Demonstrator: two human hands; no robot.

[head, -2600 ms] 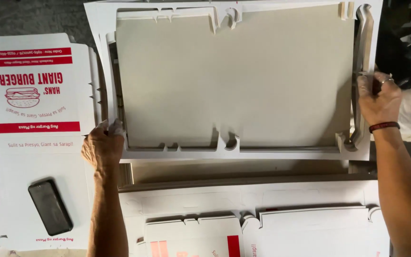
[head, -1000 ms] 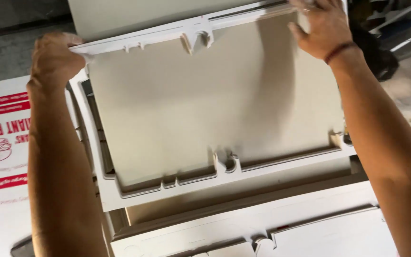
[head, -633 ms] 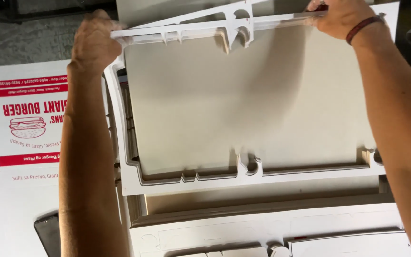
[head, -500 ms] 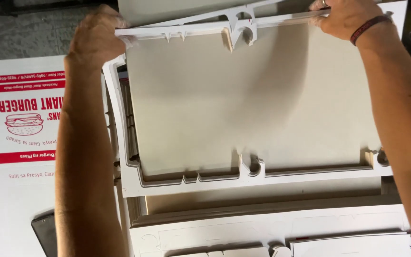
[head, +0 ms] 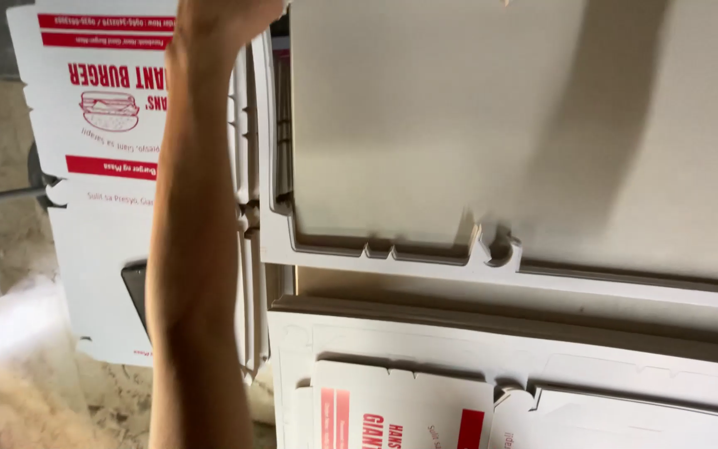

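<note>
A large plain beige cardboard sheet [head: 475, 125] fills the upper middle and right of the head view, with its far edge above the frame. My left hand [head: 226, 12] is at the very top, closed at the sheet's far left corner, and its fingertips are cut off by the frame. My left forearm runs straight up from the bottom edge. Under the sheet lies a white die-cut cardboard frame [head: 425, 270] with notches and tabs. My right hand is out of view.
A flat white box blank [head: 101, 166] with red bands and a burger drawing lies at left, a dark phone [head: 136, 291] on it, partly hidden by my arm. More printed blanks [head: 392, 407] are stacked at the bottom. A blurred pale object [head: 10, 341] sits bottom left.
The view has moved closer and lower. The sheet's far edge and my right hand have left the top of the frame. My left hand has risen to the top edge.
</note>
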